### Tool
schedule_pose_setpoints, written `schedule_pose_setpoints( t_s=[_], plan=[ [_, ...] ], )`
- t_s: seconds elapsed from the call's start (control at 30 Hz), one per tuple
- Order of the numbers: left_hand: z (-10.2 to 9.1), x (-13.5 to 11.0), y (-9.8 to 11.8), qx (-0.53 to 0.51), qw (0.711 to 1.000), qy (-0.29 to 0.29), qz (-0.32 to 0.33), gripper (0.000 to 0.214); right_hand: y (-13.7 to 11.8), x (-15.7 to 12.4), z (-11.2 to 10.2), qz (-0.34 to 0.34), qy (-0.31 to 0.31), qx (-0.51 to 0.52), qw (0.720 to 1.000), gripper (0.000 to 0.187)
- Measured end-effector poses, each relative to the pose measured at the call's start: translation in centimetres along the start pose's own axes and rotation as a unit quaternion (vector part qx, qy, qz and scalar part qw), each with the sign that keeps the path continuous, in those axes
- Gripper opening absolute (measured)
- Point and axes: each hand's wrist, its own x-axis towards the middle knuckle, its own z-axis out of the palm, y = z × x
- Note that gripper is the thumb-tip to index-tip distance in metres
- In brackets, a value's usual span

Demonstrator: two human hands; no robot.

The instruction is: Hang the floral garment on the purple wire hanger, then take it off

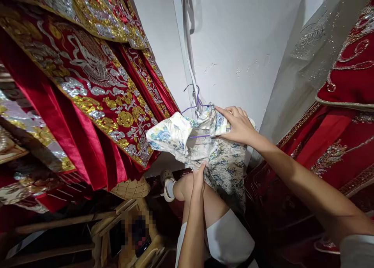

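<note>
A white floral dress with blue and green print (187,141) hangs on a purple wire hanger (196,104) between racks of clothes. My right hand (238,124) lies on the dress's collar and shoulder, fingers closed over the cloth near the hanger. My left hand (199,179) reaches up from below and pinches the fabric at the dress's front, lower down. The hanger's hook sits against a white cord or pipe on the wall.
Red garments with gold and silver embroidery (87,85) hang close on the left. More red embroidered clothes (344,116) and a sheer sequined cover hang on the right. Below are my knee, a white shoe (168,187), and a wooden chair with a woven seat (130,190).
</note>
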Motion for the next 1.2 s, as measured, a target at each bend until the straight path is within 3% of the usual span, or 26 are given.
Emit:
schedule_pose_setpoints(
  t_s=[0.1, 0.2, 0.27, 0.33, 0.4, 0.53, 0.67, 0.77, 1.0, 1.2],
  plan=[
    [-0.2, -1.5, -1.6, 0.043, 0.998, -0.018, 0.052, 0.069, -0.7, -3.0, 1.6, 0.015, 0.004, 0.039, 0.999, 0.095],
    [-0.7, -3.7, -3.0, 0.050, 0.997, -0.051, 0.033, 0.069, -3.0, -7.0, 4.1, 0.091, 0.062, 0.152, 0.982, 0.073],
    [-1.0, -5.1, -3.8, 0.057, 0.996, -0.072, 0.011, 0.067, -5.2, -10.0, 6.8, 0.155, 0.154, 0.254, 0.942, 0.050],
    [-1.3, -6.3, -4.1, 0.072, 0.994, -0.078, 0.005, 0.067, -7.3, -13.1, 10.2, 0.252, 0.205, 0.338, 0.883, 0.037],
    [-1.7, -7.0, -4.0, 0.093, 0.993, -0.078, 0.014, 0.066, -8.9, -15.7, 13.6, 0.347, 0.182, 0.405, 0.826, 0.038],
    [-2.7, -7.4, -3.4, 0.136, 0.986, -0.091, 0.032, 0.061, -9.6, -17.7, 17.5, 0.387, 0.066, 0.483, 0.783, 0.050],
    [-3.5, -7.3, -2.9, 0.150, 0.986, -0.069, 0.014, 0.065, -8.7, -17.6, 17.2, 0.348, -0.015, 0.503, 0.791, 0.054],
    [-3.2, -7.3, -2.8, 0.133, 0.990, -0.053, -0.004, 0.068, -8.5, -17.7, 16.3, 0.332, -0.042, 0.513, 0.790, 0.055],
    [-1.6, -7.7, -3.0, 0.098, 0.994, -0.035, -0.020, 0.065, -7.9, -17.6, 14.2, 0.358, -0.039, 0.508, 0.783, 0.034],
    [-2.3, -7.7, -3.0, 0.088, 0.992, 0.088, 0.029, 0.077, -6.3, -18.0, 13.8, 0.389, -0.002, 0.490, 0.780, 0.028]
  ],
)
